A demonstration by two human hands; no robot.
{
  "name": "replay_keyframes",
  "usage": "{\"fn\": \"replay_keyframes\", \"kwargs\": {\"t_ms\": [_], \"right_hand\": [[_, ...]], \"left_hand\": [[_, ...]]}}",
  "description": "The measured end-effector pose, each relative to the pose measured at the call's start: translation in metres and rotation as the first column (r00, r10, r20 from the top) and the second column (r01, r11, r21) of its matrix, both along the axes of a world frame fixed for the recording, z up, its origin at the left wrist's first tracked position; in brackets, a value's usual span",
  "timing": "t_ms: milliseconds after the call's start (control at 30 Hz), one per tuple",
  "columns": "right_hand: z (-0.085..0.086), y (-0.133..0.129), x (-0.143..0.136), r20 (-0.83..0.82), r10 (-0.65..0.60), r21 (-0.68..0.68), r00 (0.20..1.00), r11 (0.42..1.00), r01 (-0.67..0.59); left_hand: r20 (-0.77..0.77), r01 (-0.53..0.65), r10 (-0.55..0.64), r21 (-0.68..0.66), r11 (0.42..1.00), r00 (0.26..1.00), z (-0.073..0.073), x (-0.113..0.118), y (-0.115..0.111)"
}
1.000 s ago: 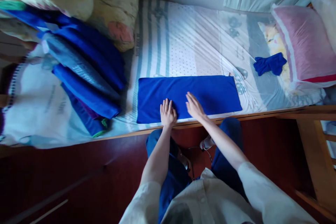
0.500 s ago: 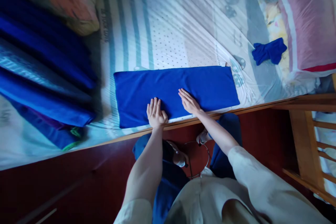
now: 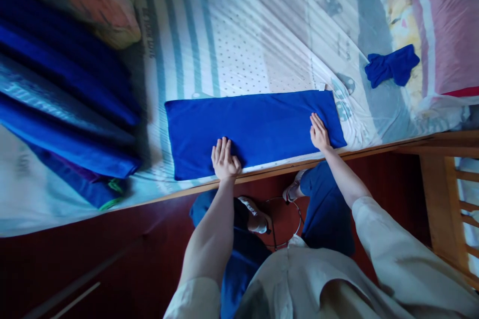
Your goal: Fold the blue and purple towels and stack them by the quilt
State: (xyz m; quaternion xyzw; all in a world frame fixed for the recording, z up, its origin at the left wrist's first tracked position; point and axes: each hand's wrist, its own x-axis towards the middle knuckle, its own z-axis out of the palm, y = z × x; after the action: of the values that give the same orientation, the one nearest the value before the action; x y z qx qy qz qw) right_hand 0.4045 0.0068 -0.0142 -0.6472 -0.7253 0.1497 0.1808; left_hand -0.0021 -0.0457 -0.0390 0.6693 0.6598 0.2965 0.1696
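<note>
A blue cloth (image 3: 262,119), folded into a long flat strip, lies along the near edge of the bed. On its front part, left of the middle, my left hand (image 3: 225,158) rests flat with the fingers stretched out. Toward the cloth's right end, my right hand (image 3: 319,132) lies on the surface, fingers extended and close together. Neither hand grips anything. A small white tag (image 3: 322,87) sticks out at the cloth's far right edge.
Several blue folded cloths (image 3: 67,109) are piled at the left. A small bunched blue cloth (image 3: 392,66) lies near the pink pillow (image 3: 449,25) at the right. The bed's wooden edge (image 3: 269,171) runs before me, and a cable (image 3: 299,219) lies on the floor.
My right hand has slid to the right across the blue cloth, toward its right end. The left hand has stayed at the same place on the cloth.
</note>
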Motion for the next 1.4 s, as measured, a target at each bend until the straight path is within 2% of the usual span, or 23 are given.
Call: {"fn": "replay_keyframes", "kwargs": {"t_ms": [133,233,367,433,500,600,633,667,733,800,867,933,1033,1233,1333,1400], "right_hand": [[-0.001,0.0,0.041,0.066,-0.109,0.042,0.992,0.993,0.107],[-0.004,-0.001,0.059,0.101,-0.178,0.075,0.979,0.982,0.171],[-0.006,0.001,0.071,0.113,-0.231,0.117,0.966,0.969,0.217],[-0.005,0.005,0.075,0.101,-0.244,0.093,0.964,0.968,0.235],[-0.001,0.011,0.071,0.087,-0.315,0.047,0.945,0.949,0.312],[0.007,0.02,0.037,0.067,-0.488,0.043,0.87,0.873,0.486],[0.009,0.02,0.016,0.057,-0.517,0.061,0.854,0.856,0.514],[0.011,0.019,-0.011,0.045,-0.499,0.078,0.865,0.865,0.495],[0.013,0.013,-0.075,0.028,-0.341,0.06,0.94,0.939,0.339],[0.012,0.002,-0.14,0.008,-0.159,0.01,0.987,0.987,0.159],[0.011,-0.007,-0.192,-0.013,-0.054,-0.049,0.998,0.997,0.053],[0.009,-0.014,-0.222,-0.001,-0.028,-0.106,1.0,0.994,0.028],[0.005,-0.016,-0.232,0.037,-0.047,-0.133,0.998,0.99,0.051],[-0.004,-0.014,-0.227,-0.014,-0.078,-0.024,0.997,0.997,0.077],[-0.008,-0.014,-0.227,0.004,-0.077,-0.05,0.997,0.996,0.077],[-0.013,-0.012,-0.225,0.025,-0.068,-0.097,0.997,0.993,0.07]], "left_hand": [[0.013,0.0,0.001,-0.022,1.0,1.0,0.0,0.001,0.0],[-0.005,0.0,0.0,-0.017,1.0,1.0,0.001,0.001,0.0],[-0.017,-0.003,0.003,-0.019,1.0,1.0,0.001,0.001,0.0],[-0.018,-0.001,0.001,-0.017,1.0,1.0,0.0,0.001,0.0],[-0.011,0.002,-0.002,-0.019,1.0,1.0,-0.001,0.001,0.0],[0.011,0.007,-0.006,-0.029,1.0,1.0,-0.001,0.001,0.001],[0.018,0.007,-0.007,-0.031,0.999,1.0,-0.001,0.002,0.001],[0.025,0.007,-0.006,-0.034,0.999,1.0,-0.001,0.002,0.001],[0.034,0.003,-0.001,-0.041,0.999,0.999,0.0,0.003,0.001],[0.036,-0.002,0.004,-0.042,0.999,0.999,0.002,0.003,0.001],[0.032,-0.006,0.007,-0.032,0.999,0.999,0.004,0.005,0.002],[0.031,-0.007,0.008,-0.033,0.999,1.0,0.005,0.006,0.003],[0.045,-0.011,0.014,-0.057,0.998,0.999,0.006,0.006,0.004],[0.062,-0.033,0.04,-0.108,0.994,0.997,0.014,0.01,0.004],[0.089,-0.014,0.023,-0.096,0.995,0.996,0.021,0.035,0.01],[0.141,0.116,-0.104,-0.074,0.991,0.984,0.023,0.06,0.02]]}}
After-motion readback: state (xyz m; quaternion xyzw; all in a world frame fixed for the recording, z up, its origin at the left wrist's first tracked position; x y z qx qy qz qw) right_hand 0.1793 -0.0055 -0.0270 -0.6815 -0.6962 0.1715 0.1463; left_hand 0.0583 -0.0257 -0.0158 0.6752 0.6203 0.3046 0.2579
